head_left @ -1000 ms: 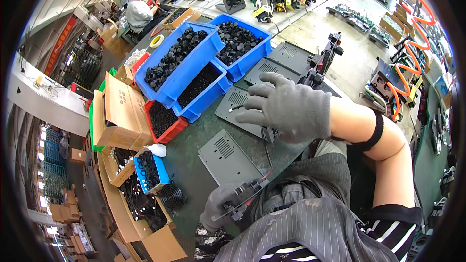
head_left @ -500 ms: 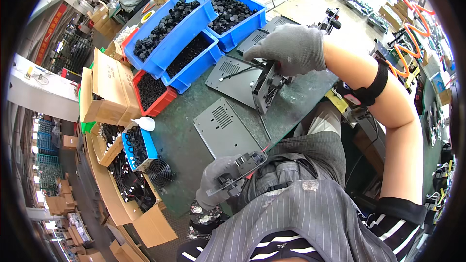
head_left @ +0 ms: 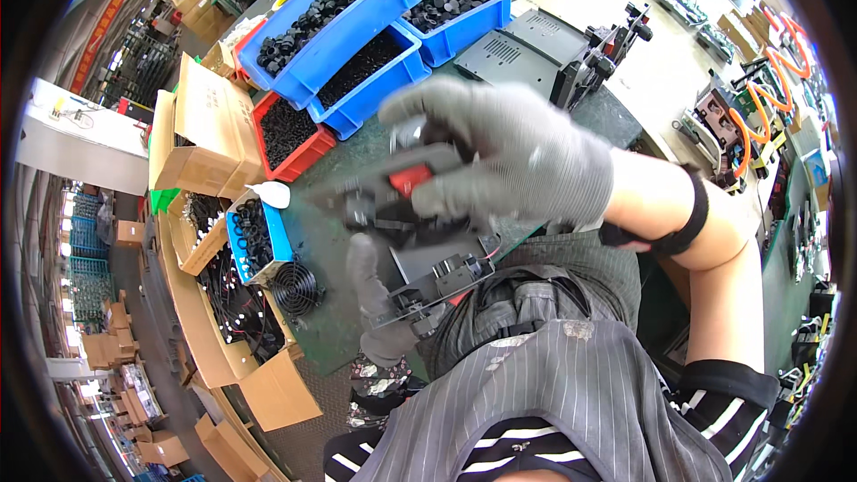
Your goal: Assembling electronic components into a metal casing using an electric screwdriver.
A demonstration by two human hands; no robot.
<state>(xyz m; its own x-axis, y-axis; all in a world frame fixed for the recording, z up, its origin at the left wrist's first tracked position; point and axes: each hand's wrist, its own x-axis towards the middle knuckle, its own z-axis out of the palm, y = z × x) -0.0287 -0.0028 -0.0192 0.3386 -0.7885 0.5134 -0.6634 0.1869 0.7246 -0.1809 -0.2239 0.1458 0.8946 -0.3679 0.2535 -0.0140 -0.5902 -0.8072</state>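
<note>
My right hand (head_left: pixel 509 161), in a grey glove, is closed on a dark grey metal panel (head_left: pixel 357 180) with black fittings and a red piece (head_left: pixel 410 179). Motion blurs this panel. It hovers over another grey metal panel (head_left: pixel 420 263) at the bench's near edge and hides most of it. Black fittings and a thin cable sit along a bracket (head_left: pixel 446 284) on that lower panel's near side. Behind the bracket is my gloved left hand (head_left: pixel 368 281), its fingers stretched up toward the carried panel. The bracket partly hides its palm.
Blue bins (head_left: pixel 299 80) of black parts and a red bin (head_left: pixel 290 138) stand at the far left. Beside them are cardboard boxes (head_left: pixel 205 125), a small blue box (head_left: pixel 259 241) and a round fan grille (head_left: pixel 296 289). More panels (head_left: pixel 509 58) lie beyond my right hand.
My right hand has lifted the middle panel and brought it left and nearer, above the front panel. My left hand's fingers have straightened upward beside the bracket.
</note>
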